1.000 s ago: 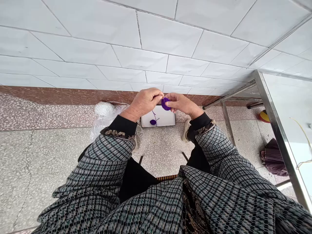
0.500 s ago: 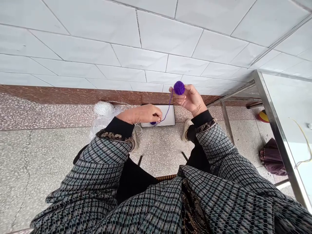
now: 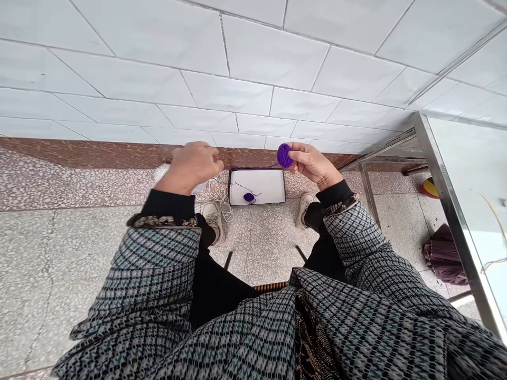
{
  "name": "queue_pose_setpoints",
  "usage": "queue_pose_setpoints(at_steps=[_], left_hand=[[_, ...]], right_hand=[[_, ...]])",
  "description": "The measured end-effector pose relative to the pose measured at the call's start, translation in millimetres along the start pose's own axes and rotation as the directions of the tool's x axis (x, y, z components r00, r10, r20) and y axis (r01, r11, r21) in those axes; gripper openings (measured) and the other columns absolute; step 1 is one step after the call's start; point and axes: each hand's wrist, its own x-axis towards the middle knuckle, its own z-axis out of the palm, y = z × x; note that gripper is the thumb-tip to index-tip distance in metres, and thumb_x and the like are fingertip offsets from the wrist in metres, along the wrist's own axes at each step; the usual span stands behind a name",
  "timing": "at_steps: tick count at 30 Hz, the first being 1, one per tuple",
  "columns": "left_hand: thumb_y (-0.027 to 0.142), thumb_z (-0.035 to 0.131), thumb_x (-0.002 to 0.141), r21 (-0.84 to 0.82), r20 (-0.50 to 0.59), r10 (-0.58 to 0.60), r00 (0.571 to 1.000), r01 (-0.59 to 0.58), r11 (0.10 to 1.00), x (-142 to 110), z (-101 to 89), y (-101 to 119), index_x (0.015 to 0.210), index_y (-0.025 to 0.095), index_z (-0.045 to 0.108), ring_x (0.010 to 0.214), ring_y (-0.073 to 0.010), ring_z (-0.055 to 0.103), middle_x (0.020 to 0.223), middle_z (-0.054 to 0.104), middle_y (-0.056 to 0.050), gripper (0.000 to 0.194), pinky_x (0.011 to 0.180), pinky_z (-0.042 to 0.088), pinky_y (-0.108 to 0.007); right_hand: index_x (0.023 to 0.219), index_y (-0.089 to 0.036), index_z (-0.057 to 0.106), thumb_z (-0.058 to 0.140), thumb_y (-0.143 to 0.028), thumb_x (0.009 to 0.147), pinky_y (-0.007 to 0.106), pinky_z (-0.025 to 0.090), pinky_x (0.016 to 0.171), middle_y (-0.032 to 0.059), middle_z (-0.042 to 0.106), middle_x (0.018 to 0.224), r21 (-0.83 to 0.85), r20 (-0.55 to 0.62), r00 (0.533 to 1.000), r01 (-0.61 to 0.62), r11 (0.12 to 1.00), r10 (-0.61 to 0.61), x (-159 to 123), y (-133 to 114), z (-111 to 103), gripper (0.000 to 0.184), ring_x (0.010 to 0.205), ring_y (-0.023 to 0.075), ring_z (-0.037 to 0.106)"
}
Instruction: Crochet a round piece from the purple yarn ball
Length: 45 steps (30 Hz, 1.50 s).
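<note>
My right hand (image 3: 311,162) is closed around a small purple yarn ball (image 3: 284,155), held up in front of the tiled wall. A purple strand (image 3: 249,168) runs from the ball leftward to my left hand (image 3: 194,164), which is closed in a pinch on it, out to the left. Below, on the floor between my feet, a white box (image 3: 261,186) holds a smaller purple yarn ball (image 3: 249,197) with a loose thread.
A white yarn ball in a clear plastic bag (image 3: 164,171) lies on the floor behind my left hand. A steel table frame (image 3: 447,206) stands at the right, with a folded maroon umbrella (image 3: 443,256) under it. My shoes (image 3: 304,206) flank the box.
My left hand has moved up and out to the left, drawing the strand taut and level. My right hand has lowered slightly with the purple ball.
</note>
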Motion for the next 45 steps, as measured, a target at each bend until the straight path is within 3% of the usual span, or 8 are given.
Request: queue_pose_setpoints(at_steps=[2,5,8,13,19,27,34,45], left_hand=[[0.03,0.078,0.083,-0.102,0.01,-0.062,0.998,0.063,0.993,1,18.0,20,0.122,0.018,0.081,0.141,-0.0408,0.064,0.133,0.079,-0.016,0.04,0.124,0.052,-0.057],[0.031,0.068,0.093,-0.52,0.166,0.113,0.98,-0.011,0.854,-5,40.2,65,0.154,0.019,0.068,0.147,-0.0333,0.066,0.151,0.074,-0.016,0.062,0.124,0.056,-0.052],[0.037,0.059,0.1,-0.753,0.299,0.285,0.911,0.042,0.656,-12,57.2,93,0.137,0.018,0.076,0.133,-0.0305,0.075,0.137,0.08,-0.018,0.045,0.118,0.062,-0.05],[0.027,0.067,0.089,-0.697,0.169,0.213,0.962,-0.035,0.716,-12,86.3,95,0.142,0.021,0.074,0.151,-0.0336,0.062,0.144,0.078,-0.014,0.053,0.129,0.052,-0.056],[0.036,0.06,0.095,-0.87,0.292,0.24,0.926,0.153,0.468,-13,81.7,101,0.127,0.019,0.073,0.088,-0.0235,0.074,0.118,0.08,-0.015,0.039,0.085,0.066,-0.044],[0.079,0.06,0.105,-0.805,0.279,0.118,0.953,0.166,0.569,-13,79.3,102,0.102,0.025,0.065,0.056,-0.0113,0.036,0.08,0.059,-0.001,0.054,0.052,0.03,-0.031],[0.059,0.051,0.113,-0.777,0.16,0.018,0.987,0.115,0.618,-7,82.2,100,0.114,0.024,0.068,0.052,-0.0099,0.035,0.074,0.056,0.003,0.039,0.049,0.03,-0.029],[0.034,0.067,0.101,-0.727,0.174,0.014,0.985,0.119,0.676,-5,75.0,98,0.118,0.02,0.078,0.061,-0.0123,0.051,0.078,0.067,0.0,0.025,0.06,0.044,-0.028]], right_hand=[[0.108,-0.02,0.066,0.095,-0.043,0.088,0.024,0.043,0.057,-0.0042,0.06,0.084,-0.019,0.011,1.0,0.027,0.999,-0.027,2,1,7,0.042,0.061,0.0065,0.048],[0.113,-0.02,0.066,0.097,-0.046,0.087,0.025,0.044,0.06,-0.0031,0.061,0.092,-0.064,0.013,0.998,0.07,0.995,-0.069,3,2,16,0.048,0.065,0.0065,0.052],[0.115,-0.02,0.066,0.096,-0.046,0.089,0.025,0.046,0.061,-0.0024,0.062,0.091,-0.08,-0.028,0.996,0.087,0.993,-0.09,3,1,19,0.047,0.066,0.0073,0.053],[0.113,-0.022,0.069,0.094,-0.055,0.091,0.024,0.046,0.058,-0.0038,0.058,0.08,-0.007,-0.095,0.995,0.037,0.999,-0.037,2,-1,22,0.047,0.065,0.0096,0.051],[0.116,-0.021,0.072,0.094,-0.048,0.091,0.023,0.039,0.054,-0.0053,0.056,0.076,-0.01,-0.016,0.999,0.039,0.999,-0.039,1,-3,20,0.043,0.061,0.0085,0.045],[0.123,-0.021,0.075,0.092,-0.04,0.09,0.022,0.037,0.052,-0.003,0.068,0.091,-0.005,0.014,0.997,0.076,0.997,-0.076,4,2,14,0.041,0.058,0.0057,0.042],[0.124,-0.023,0.077,0.096,-0.038,0.087,0.021,0.05,0.063,0.0014,0.074,0.107,-0.087,-0.086,0.992,0.089,0.992,-0.097,1,-3,25,0.044,0.074,0.0088,0.058],[0.106,-0.022,0.068,0.095,-0.048,0.09,0.022,0.041,0.055,-0.0039,0.058,0.079,-0.048,-0.106,0.987,0.119,0.992,-0.123,6,3,20,0.04,0.064,0.0089,0.05]])
